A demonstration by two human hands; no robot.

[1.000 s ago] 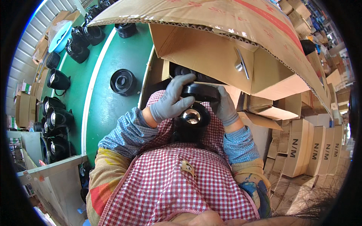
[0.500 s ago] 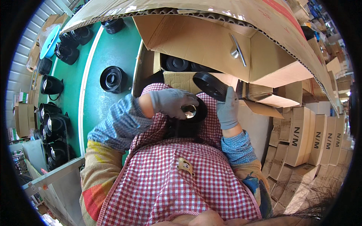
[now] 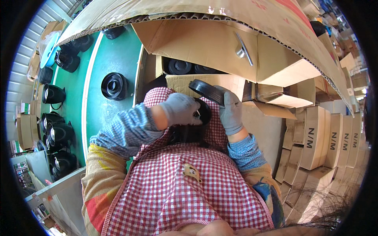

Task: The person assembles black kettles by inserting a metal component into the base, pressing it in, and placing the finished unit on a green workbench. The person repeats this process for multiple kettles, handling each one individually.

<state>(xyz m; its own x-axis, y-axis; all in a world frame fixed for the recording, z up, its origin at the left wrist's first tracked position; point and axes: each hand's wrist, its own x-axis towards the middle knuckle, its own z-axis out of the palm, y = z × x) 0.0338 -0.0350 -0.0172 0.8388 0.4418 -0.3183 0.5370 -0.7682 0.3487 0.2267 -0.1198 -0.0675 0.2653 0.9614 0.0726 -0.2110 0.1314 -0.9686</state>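
On my lap, between my knees, rests a black round plastic housing [image 3: 205,111] with its mouth turned up. My left hand [image 3: 181,109], in a grey glove, is curled over its rim, fingers closed at the opening. What the fingertips touch inside is hidden. Just above and to the right, my right hand [image 3: 230,113], also gloved in grey, grips a black round ring-shaped cover [image 3: 206,92] by its right edge. The cover is tilted and apart from the housing.
To the left, a green work surface [image 3: 106,59] carries a black round part [image 3: 114,86] and several black housings [image 3: 59,133]. Ahead, an open carton [image 3: 204,80] holds black round parts. A large cardboard flap [image 3: 189,39] with a metal handle [image 3: 244,49] overhangs. Stacked cartons [image 3: 311,133] stand right.
My right hand has brought the cover a little left, nearer the housing, tipping it more edge-on. My left fingers have closed over the opening, and less of the shiny inside shows.
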